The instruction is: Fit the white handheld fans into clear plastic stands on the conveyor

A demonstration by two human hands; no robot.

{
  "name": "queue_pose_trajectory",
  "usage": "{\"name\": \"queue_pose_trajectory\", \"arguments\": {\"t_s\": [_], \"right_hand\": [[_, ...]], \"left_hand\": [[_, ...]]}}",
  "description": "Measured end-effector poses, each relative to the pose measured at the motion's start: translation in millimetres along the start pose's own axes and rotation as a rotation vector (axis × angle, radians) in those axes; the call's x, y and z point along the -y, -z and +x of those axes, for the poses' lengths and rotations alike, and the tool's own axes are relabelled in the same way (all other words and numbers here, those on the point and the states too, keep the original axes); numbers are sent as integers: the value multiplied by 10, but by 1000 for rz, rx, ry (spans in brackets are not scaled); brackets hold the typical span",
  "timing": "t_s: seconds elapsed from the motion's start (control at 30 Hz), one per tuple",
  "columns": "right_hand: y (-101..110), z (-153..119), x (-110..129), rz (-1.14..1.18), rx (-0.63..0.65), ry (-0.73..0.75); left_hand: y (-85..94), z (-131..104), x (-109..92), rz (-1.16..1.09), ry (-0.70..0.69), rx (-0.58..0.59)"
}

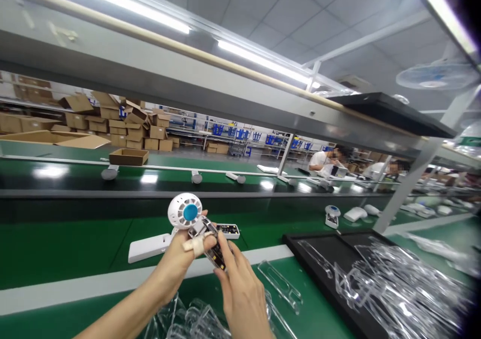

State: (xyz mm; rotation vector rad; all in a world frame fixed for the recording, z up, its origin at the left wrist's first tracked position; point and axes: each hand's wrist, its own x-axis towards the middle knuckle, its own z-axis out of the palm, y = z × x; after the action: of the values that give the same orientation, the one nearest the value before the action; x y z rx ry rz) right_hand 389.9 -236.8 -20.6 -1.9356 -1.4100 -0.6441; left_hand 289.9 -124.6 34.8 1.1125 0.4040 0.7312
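Note:
A small white handheld fan (190,212) with a blue hub is held up in front of me, its handle slanting down to the right. Circuitry and a clear plastic edge show along the handle. My left hand (184,251), thumb wrapped in a pale band, is closed around the fan just below its head. Fingers of my right hand (244,284) grip the lower handle; what lies under them is partly hidden. Behind my hands are a white handle-shaped piece (147,248) and a white part with exposed circuitry (229,230), both partly covered.
Clear plastic frames (199,324) lie below my hands, and another clear frame (280,284) sits to the right. A black tray (311,264) holds many more. Another fan (332,216) stands on the green belt. Co-workers (319,159) sit beyond; an overhead shelf crosses above.

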Motion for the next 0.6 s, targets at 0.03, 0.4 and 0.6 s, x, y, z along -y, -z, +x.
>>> {"name": "queue_pose_trajectory", "arguments": {"t_s": [0.03,0.4,0.6], "right_hand": [[25,-6,-19,5,7,9],[490,154,-54,131,219,43],[616,205,-115,214,312,-3]], "left_hand": [[-15,-18,-11,26,-11,11],[-149,-119,-152,77,-20,47],[-119,-126,-101,158,-82,23]]}}
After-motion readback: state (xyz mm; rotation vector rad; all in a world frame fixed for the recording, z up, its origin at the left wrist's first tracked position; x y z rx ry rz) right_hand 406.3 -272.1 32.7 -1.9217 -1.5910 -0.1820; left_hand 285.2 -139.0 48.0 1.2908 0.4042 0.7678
